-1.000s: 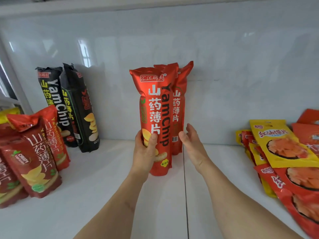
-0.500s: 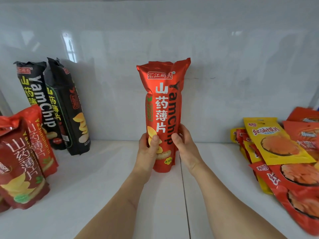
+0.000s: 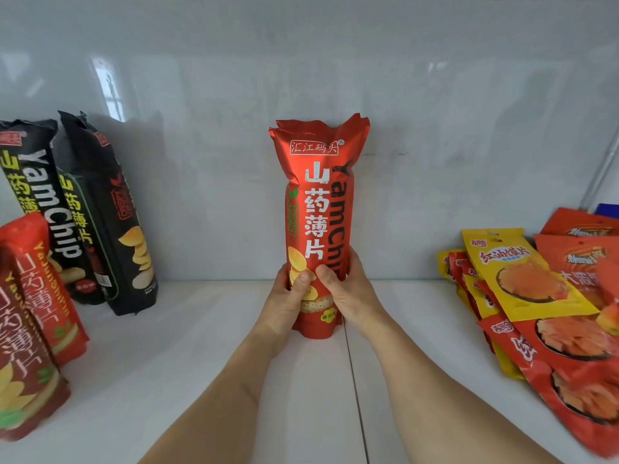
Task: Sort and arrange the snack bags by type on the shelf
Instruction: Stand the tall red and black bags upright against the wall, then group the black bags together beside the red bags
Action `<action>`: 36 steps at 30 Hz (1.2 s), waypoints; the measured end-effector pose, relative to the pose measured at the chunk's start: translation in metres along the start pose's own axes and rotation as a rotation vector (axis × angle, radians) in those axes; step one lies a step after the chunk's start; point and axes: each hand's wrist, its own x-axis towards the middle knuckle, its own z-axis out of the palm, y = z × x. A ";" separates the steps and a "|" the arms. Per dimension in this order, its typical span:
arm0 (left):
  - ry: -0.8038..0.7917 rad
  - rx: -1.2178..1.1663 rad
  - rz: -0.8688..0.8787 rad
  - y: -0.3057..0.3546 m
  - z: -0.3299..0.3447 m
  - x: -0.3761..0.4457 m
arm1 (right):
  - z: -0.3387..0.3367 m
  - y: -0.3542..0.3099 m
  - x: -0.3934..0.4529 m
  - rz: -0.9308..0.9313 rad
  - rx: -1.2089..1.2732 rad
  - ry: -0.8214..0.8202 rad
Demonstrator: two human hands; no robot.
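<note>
Two hands grip a tall red chip bag (image 3: pixel 318 209) standing upright at the centre of a white shelf (image 3: pixel 201 363), its base on the shelf surface close to the glossy back wall (image 3: pixel 435 128). The left hand (image 3: pixel 289 306) wraps the bag's lower left side, thumb pressed across the printed chips; the right hand (image 3: pixel 348 293) curls around the lower right side, thumb on the front. More red bag tops (image 3: pixel 360 123) peek out just behind the front bag at its one o'clock, likely further bags of the same kind stacked behind, though their number cannot be told from this angle.

At nine o'clock from the held bag, two black chip bags (image 3: pixel 83 209) lean upright against the back wall, touching each other. At about eight o'clock, near the frame's left edge, a cluster of red chip bags (image 3: pixel 40 296) stands tilted, one overlapping the next, in front of the black pair.

At three to four o'clock, well apart from the held bag, a heap of flat snack packets (image 3: pixel 552 329) lies on the shelf: a yellow packet (image 3: pixel 512 269) rests on top, overlapping red packets (image 3: pixel 569 373) that fan toward the frame's lower right corner. A seam in the shelf (image 3: pixel 355 396) runs from the bag's base toward six o'clock, between the two forearms.
</note>
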 end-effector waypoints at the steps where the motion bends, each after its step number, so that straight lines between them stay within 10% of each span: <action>1: -0.002 -0.003 -0.003 0.000 0.000 0.001 | -0.001 0.002 0.002 0.008 -0.008 -0.007; 16: 0.138 0.148 -0.049 0.007 0.003 -0.024 | -0.014 0.004 -0.005 0.104 -0.084 -0.059; 23: 0.468 0.919 0.020 0.027 -0.033 -0.071 | -0.010 0.001 -0.065 0.229 -0.309 -0.007; 36: 0.152 1.858 0.341 0.059 -0.124 -0.150 | 0.101 -0.019 -0.120 -0.143 -1.260 -0.229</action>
